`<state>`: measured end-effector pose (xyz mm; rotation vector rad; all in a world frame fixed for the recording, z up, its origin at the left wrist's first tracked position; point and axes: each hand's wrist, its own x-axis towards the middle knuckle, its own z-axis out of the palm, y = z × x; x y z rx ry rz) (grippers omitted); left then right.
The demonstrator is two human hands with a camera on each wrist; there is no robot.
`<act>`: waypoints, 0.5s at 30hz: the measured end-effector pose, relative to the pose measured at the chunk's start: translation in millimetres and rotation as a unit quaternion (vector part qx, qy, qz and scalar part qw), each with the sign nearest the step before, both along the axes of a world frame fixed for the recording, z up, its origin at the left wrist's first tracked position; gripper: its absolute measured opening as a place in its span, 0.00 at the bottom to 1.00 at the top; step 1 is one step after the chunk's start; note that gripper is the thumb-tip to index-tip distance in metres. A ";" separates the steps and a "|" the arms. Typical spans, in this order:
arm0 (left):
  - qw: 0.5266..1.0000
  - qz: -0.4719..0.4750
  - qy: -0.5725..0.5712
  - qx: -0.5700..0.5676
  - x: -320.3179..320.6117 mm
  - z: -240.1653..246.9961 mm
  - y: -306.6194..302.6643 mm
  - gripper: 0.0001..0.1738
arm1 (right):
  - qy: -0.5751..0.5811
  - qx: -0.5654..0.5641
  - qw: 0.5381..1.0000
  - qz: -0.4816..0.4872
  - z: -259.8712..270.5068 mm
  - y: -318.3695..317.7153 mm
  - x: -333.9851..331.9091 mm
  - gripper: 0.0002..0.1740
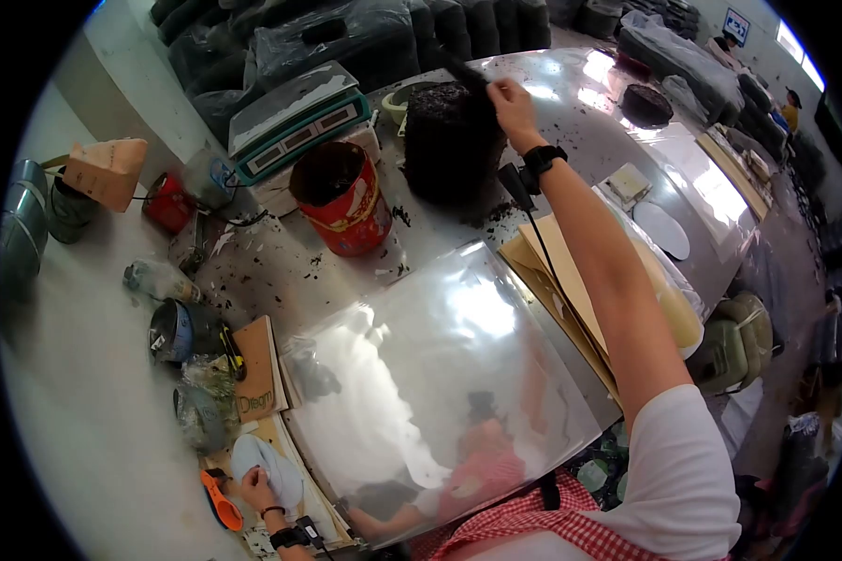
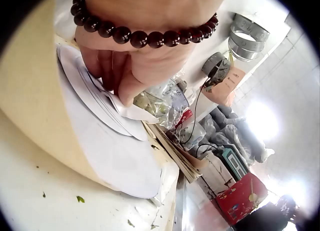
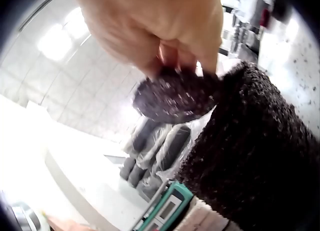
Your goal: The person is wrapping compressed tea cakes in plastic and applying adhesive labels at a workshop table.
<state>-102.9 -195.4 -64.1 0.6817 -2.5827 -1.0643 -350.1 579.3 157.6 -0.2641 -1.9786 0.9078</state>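
My right hand [image 1: 515,110] pinches a thin, dark round piece [image 3: 175,96] by its edge, over the top of a tall dark stack [image 1: 451,145]. In the right wrist view the piece hangs tilted beside the stack [image 3: 255,156]. At the lower left, my left hand [image 1: 258,488] pinches the edge of a white round paper sheet [image 1: 269,463]. Several such sheets [image 2: 115,151] lie fanned beneath the fingers in the left wrist view.
A red bucket [image 1: 344,210] stands left of the stack, before a teal scale [image 1: 299,131]. A shiny metal sheet [image 1: 440,383] covers the near table. Orange-handled scissors [image 1: 221,505], a cardboard piece [image 1: 258,369] and a white disc [image 1: 661,231] lie around it.
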 end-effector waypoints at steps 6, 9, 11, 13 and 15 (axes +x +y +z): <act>1.000 -0.012 0.006 -0.023 -1.8 3.5 4.9 0.09 | 0.311 -0.341 0.886 -0.045 7.7 42.6 74.9 0.14; 0.997 -0.027 0.011 -0.078 -3.3 11.4 17.5 0.10 | 0.254 -0.454 0.854 0.004 -4.5 34.3 143.9 0.12; 0.995 -0.040 -0.003 -0.093 -4.9 11.0 13.0 0.10 | 0.214 -0.473 0.854 0.038 -23.9 29.8 187.3 0.13; 0.991 -0.082 -0.078 -0.071 -23.6 -15.1 -30.5 0.12 | 0.161 -0.428 0.888 0.050 -49.8 14.4 233.9 0.13; 0.978 -0.186 -0.075 -0.064 -60.1 -124.8 -144.9 0.13 | 0.071 -0.372 0.925 -0.029 -101.3 14.8 268.0 0.14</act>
